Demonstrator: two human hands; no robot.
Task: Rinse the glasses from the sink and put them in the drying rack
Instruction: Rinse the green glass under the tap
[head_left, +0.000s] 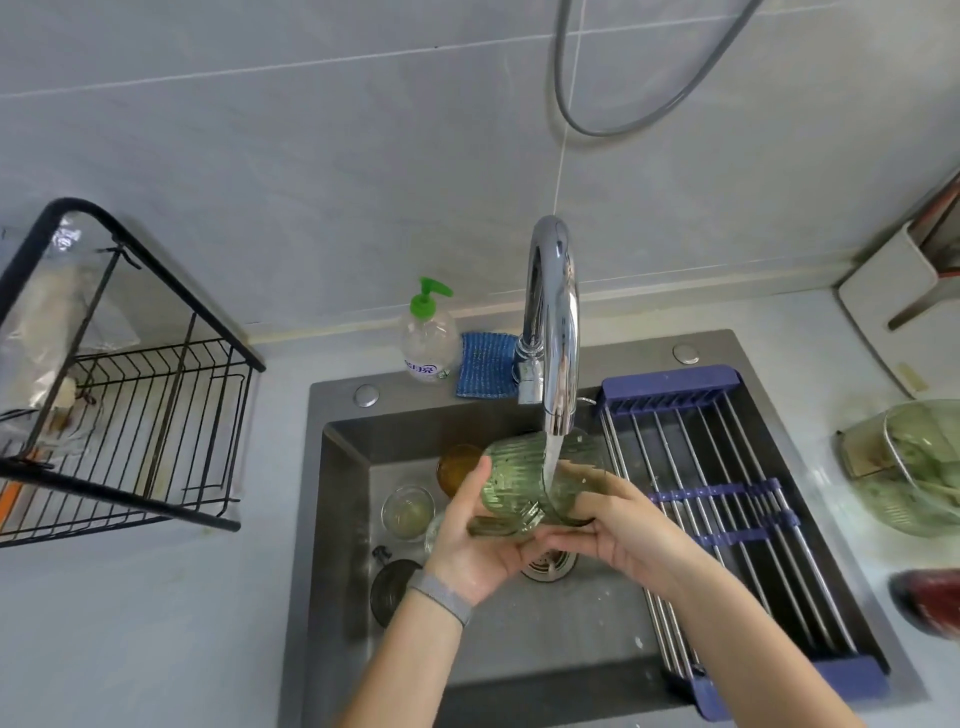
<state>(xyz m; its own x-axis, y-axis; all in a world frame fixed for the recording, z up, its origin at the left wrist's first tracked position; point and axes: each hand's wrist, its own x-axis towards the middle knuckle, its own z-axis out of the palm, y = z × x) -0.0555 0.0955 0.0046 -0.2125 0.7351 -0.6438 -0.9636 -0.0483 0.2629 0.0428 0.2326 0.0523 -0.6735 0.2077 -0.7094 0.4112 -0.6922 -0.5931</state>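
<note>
Two hands hold one green ribbed glass (524, 480) tilted under the running faucet (553, 322), over the sink (337, 499). The left hand (475, 540) curls around its base from below, thumb up its side; the right hand (618, 525) grips its rim end, fingers wrapped under it. Just beyond the left hand sit an amber glass (457, 467) and a clear glass (408, 512); below its wrist lies a dark glass (392, 590). Right of the right hand, a roll-up drying rack (727, 499) spans the sink. Far left of the left hand, a black wire rack (135, 410) stands on the surface (130, 623).
</note>
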